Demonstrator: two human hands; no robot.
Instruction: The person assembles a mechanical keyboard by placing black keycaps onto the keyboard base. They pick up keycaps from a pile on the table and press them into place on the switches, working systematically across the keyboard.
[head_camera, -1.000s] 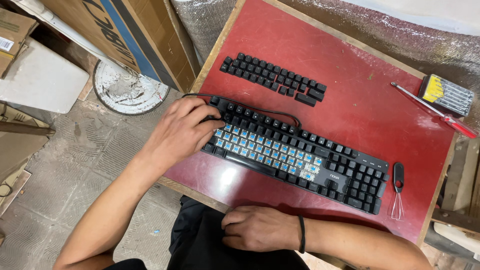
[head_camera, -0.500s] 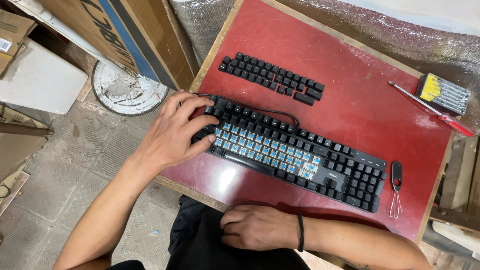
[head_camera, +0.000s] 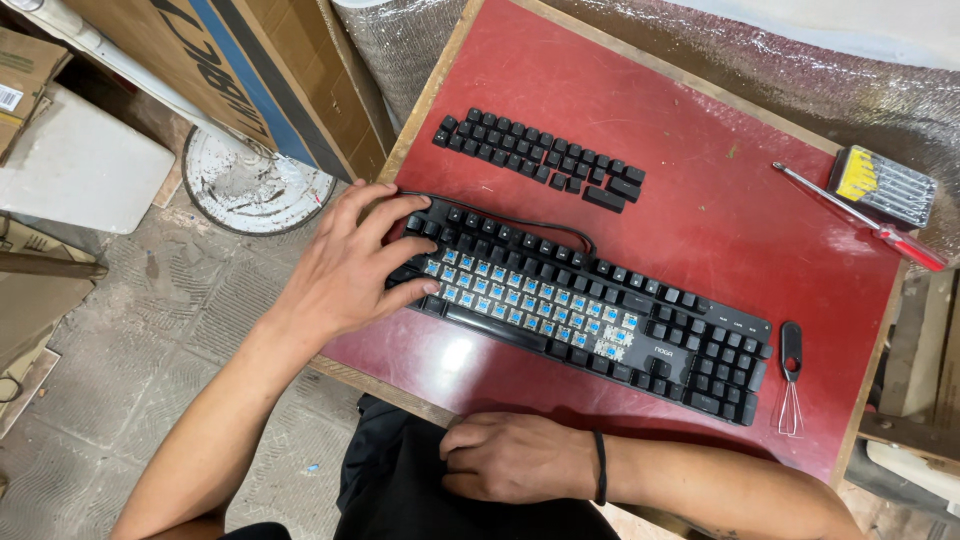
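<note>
- The black keyboard (head_camera: 585, 300) is laid slantwise across the middle of the frame, on the red board (head_camera: 700, 130); many caps are off its central block, so blue switches are left bare there.
- Its left end is covered by the left hand (head_camera: 350, 265), fingers spread and laid flat over the keys, nothing pinched; the body appears to be steadied this way.
- The right hand (head_camera: 515, 458) is rested at the board's near edge, bottom centre, fingers loosely curled, nothing held.
- The removed keycaps (head_camera: 540, 160) are set in tidy rows above the keyboard, apart from it, seemingly kept in order.
- A wire keycap puller (head_camera: 790, 375) is placed just beside the keyboard's right end.
- A red-handled screwdriver (head_camera: 860, 220) and a bit set (head_camera: 885, 185) are kept at the upper right.
</note>
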